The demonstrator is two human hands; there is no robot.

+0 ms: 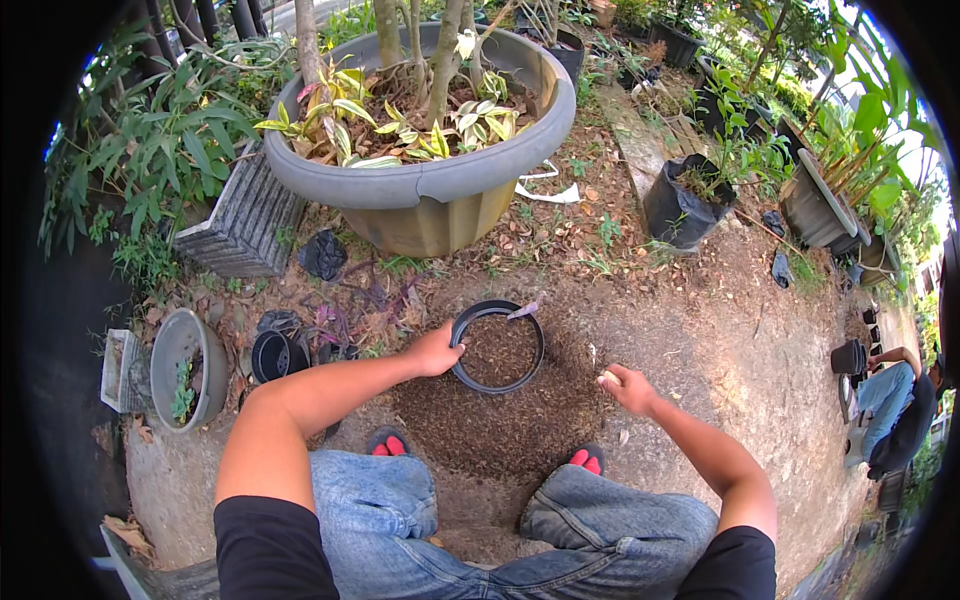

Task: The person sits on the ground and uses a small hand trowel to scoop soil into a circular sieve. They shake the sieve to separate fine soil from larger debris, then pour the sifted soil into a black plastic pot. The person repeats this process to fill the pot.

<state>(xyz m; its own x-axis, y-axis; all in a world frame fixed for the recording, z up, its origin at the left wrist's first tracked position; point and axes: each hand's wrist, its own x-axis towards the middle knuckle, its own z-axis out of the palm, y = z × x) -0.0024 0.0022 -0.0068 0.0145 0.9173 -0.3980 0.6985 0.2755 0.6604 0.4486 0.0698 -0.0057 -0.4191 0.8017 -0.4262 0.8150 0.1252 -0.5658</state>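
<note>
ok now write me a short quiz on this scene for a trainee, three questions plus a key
1. Open: what is the right hand holding?
2. True or false: the left hand is at the rim of the black pot with soil in it.
3. Choose: where does the large planter stand, seen from that black pot?
a) to its right
b) beyond it
c) on its near side

Key:
1. A small pale object in its fingers, too small to identify.
2. True.
3. b
</note>
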